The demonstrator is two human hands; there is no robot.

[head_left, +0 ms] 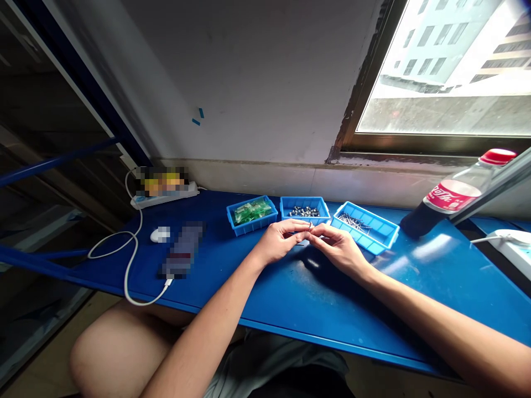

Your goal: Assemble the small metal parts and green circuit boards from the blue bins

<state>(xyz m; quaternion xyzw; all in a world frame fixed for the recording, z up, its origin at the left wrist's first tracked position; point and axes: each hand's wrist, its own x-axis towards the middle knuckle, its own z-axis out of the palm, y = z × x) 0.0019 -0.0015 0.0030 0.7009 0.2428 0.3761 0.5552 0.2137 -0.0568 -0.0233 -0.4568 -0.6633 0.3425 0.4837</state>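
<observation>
Above the blue table, my left hand (279, 241) and my right hand (337, 244) meet fingertip to fingertip, both closed in a pinch. Whatever is between the fingers is small and mostly hidden; I cannot make out its kind. Just behind the hands stands a blue bin (286, 202) of small dark and shiny metal pieces (305, 211). To its left, a second blue bin (254, 225) holds green plastic pieces (252, 210). On the right, a third blue bin (384, 235) contains thin metal pins or nails (352, 222), close to my right hand.
A cola bottle (452, 190) stands at the back right, near a white power strip (512, 243). At left lie a blurred phone-like object (182, 251) with a white cable (139, 301), a small white case (160, 235) and another power strip (166, 196). A wall and window border the table (265, 298).
</observation>
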